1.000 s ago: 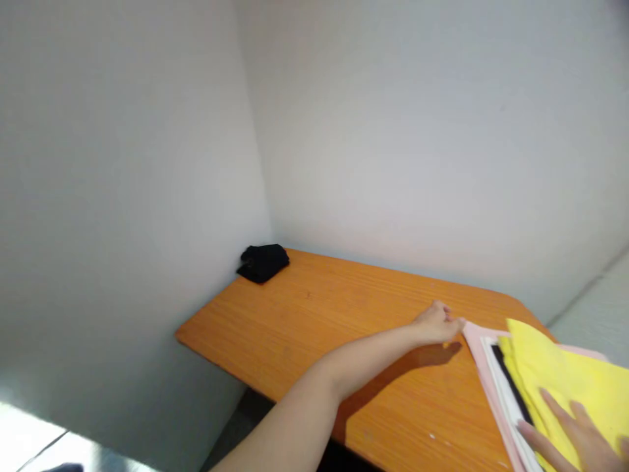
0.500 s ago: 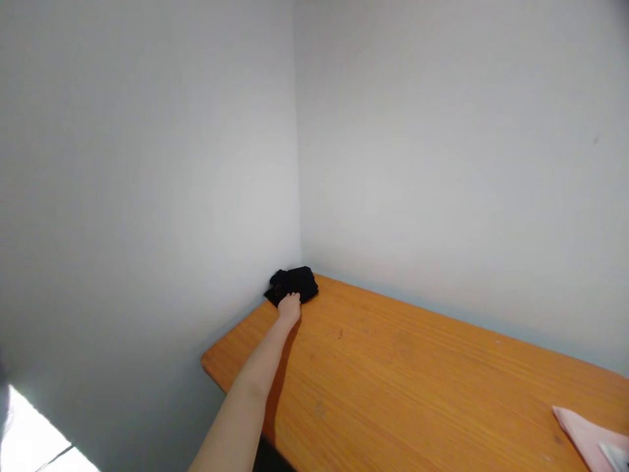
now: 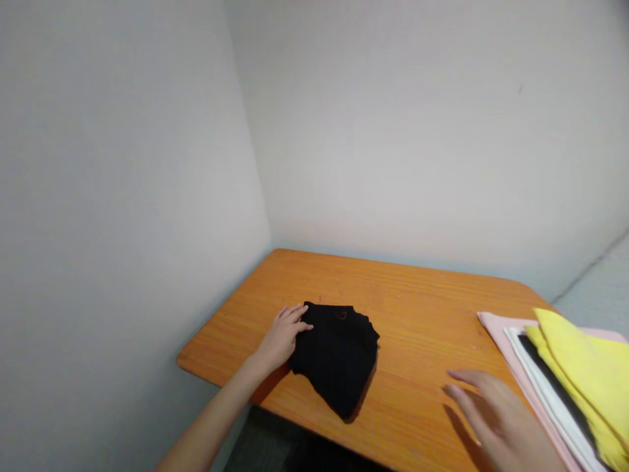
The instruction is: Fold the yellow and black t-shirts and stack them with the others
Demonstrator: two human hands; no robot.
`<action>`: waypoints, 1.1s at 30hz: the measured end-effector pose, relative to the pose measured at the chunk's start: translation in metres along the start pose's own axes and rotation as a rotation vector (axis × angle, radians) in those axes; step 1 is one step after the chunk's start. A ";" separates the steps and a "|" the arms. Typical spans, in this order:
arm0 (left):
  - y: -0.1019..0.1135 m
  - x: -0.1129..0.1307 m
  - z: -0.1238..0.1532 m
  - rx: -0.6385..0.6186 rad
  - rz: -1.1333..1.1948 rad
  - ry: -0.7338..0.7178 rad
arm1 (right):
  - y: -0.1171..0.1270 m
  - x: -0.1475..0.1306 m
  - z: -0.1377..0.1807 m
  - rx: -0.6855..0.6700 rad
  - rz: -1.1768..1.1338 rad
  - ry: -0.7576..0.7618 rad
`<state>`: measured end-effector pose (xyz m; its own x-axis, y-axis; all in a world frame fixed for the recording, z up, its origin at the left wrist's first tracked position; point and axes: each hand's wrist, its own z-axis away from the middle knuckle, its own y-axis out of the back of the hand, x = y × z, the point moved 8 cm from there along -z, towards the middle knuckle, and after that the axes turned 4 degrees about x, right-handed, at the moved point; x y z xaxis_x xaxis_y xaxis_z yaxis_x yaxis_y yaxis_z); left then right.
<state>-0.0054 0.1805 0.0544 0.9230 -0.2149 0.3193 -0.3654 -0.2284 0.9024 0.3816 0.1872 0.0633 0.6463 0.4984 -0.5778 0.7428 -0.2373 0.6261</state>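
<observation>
A folded black cloth (image 3: 339, 357) lies in the middle of the orange wooden table (image 3: 422, 301). My left hand (image 3: 284, 335) rests against the cloth's left edge, fingers stretched out flat and touching it. My right hand (image 3: 496, 419) hovers low over the table to the right of the cloth, fingers spread and holding nothing. It is between the cloth and a stack of folded fabrics (image 3: 570, 373) in pink, white, black and yellow.
White walls meet in a corner right behind the table's far left end. The table's near edge runs diagonally from the left corner (image 3: 184, 357) toward the bottom. The fabric stack covers the table's right end.
The black cloth has come from the far corner by the wall to the middle of the table, with my left hand. My right hand has left the yellow fabric and now hovers beside the stack.
</observation>
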 end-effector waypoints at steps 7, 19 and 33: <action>0.009 0.120 0.049 0.001 0.165 -0.058 | -0.109 -0.070 0.041 -0.408 -0.185 -0.049; -0.024 0.084 0.085 0.158 0.670 0.454 | -0.115 -0.068 0.042 -0.276 -0.244 -0.335; 0.157 0.053 0.082 0.602 0.416 0.296 | 0.076 -0.085 -0.046 0.188 -0.196 -0.004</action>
<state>-0.0238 0.0556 0.1894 0.6591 -0.1530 0.7363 -0.6120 -0.6782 0.4069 0.3751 0.1653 0.1843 0.4876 0.5467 -0.6807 0.8729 -0.2877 0.3941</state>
